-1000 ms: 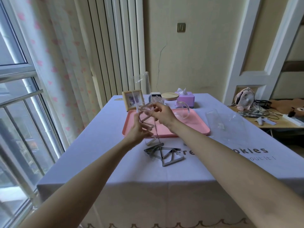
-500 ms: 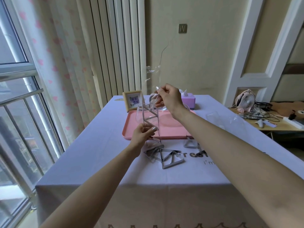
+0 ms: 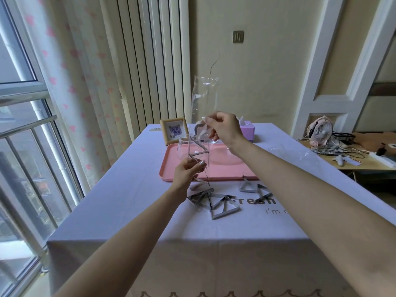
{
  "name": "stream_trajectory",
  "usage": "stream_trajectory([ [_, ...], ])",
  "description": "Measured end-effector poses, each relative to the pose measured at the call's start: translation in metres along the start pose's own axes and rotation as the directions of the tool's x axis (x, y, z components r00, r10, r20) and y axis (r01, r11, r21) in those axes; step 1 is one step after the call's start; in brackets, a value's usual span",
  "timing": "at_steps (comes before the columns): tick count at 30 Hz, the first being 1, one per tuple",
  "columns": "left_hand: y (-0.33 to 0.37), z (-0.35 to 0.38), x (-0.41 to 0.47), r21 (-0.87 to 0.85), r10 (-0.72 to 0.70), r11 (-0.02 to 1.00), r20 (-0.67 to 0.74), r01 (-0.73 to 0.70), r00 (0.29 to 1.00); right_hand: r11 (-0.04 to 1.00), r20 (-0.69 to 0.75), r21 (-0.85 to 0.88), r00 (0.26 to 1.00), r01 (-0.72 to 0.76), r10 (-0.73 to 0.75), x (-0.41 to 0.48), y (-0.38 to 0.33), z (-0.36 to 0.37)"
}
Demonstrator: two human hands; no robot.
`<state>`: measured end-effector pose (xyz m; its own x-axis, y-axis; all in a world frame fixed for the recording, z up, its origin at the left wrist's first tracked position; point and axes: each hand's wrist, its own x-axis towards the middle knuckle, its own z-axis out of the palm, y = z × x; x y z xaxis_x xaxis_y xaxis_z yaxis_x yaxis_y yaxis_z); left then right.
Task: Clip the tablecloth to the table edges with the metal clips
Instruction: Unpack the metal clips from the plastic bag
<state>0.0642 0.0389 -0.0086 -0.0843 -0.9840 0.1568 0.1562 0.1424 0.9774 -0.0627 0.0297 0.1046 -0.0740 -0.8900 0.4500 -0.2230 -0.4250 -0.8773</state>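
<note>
A lilac tablecloth (image 3: pixel 128 211) covers the table and hangs over its near edge. My left hand (image 3: pixel 188 171) grips a stack of triangular metal clips (image 3: pixel 198 155) held upright above the cloth. My right hand (image 3: pixel 222 128) pinches a clear plastic wrapper (image 3: pixel 203 97) that rises from the top of that stack. Several loose metal clips (image 3: pixel 216 205) lie on the cloth below my left hand. Two more clips (image 3: pixel 255 187) lie to the right, near my right forearm.
A pink tray (image 3: pixel 225 166) sits behind the clips. Behind it stand a small picture frame (image 3: pixel 174 130) and a purple tissue box (image 3: pixel 248 130). A crumpled clear plastic sheet (image 3: pixel 293 154) lies at the right. A side desk with a fan (image 3: pixel 320 130) is further right; a window is left.
My right hand has risen and pulled the clear wrapper up off the clip stack. My left hand has stayed low, holding the stack. Two more clips now show at the right.
</note>
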Motion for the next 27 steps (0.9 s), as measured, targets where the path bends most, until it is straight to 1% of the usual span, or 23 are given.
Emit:
stream_trajectory([
  [3,0.001,-0.002,-0.002,0.006,0.002,1.000,0.015,-0.002,1.000,0.997,-0.059,0.083,0.998,0.006,-0.001,0.002,-0.003,-0.001],
  [6,0.004,-0.005,-0.004,0.006,0.010,1.000,0.022,-0.010,1.000,0.995,-0.069,0.098,0.998,-0.004,0.011,0.002,-0.004,-0.002],
  [8,0.006,-0.005,-0.005,-0.010,0.009,1.000,0.019,-0.009,1.000,0.994,-0.022,0.105,0.999,-0.031,0.034,-0.001,-0.003,-0.003],
  [11,0.008,-0.007,-0.005,-0.003,0.007,1.000,0.010,-0.007,1.000,0.996,0.068,0.059,0.996,-0.068,0.064,-0.005,0.001,-0.002],
  [14,0.010,-0.010,-0.006,0.025,0.011,1.000,0.014,-0.011,1.000,0.995,0.015,0.098,0.999,-0.031,0.030,-0.004,0.003,0.001],
  [16,0.013,-0.013,-0.007,0.009,0.007,1.000,0.006,-0.008,1.000,0.991,-0.007,0.136,1.000,-0.016,0.017,-0.003,0.001,0.003],
  [21,0.016,-0.029,-0.005,0.017,-0.026,0.999,-0.043,0.027,0.999,0.981,0.011,0.185,0.998,-0.058,0.057,-0.001,-0.003,0.010],
  [24,0.012,-0.036,-0.006,0.008,-0.064,0.998,-0.098,0.065,0.993,0.981,0.037,0.161,0.994,-0.110,0.106,-0.003,-0.001,0.014],
  [27,0.003,-0.041,-0.006,0.051,-0.074,0.995,-0.149,0.082,0.986,0.978,0.084,0.137,0.985,-0.161,0.150,-0.008,0.005,0.019],
])
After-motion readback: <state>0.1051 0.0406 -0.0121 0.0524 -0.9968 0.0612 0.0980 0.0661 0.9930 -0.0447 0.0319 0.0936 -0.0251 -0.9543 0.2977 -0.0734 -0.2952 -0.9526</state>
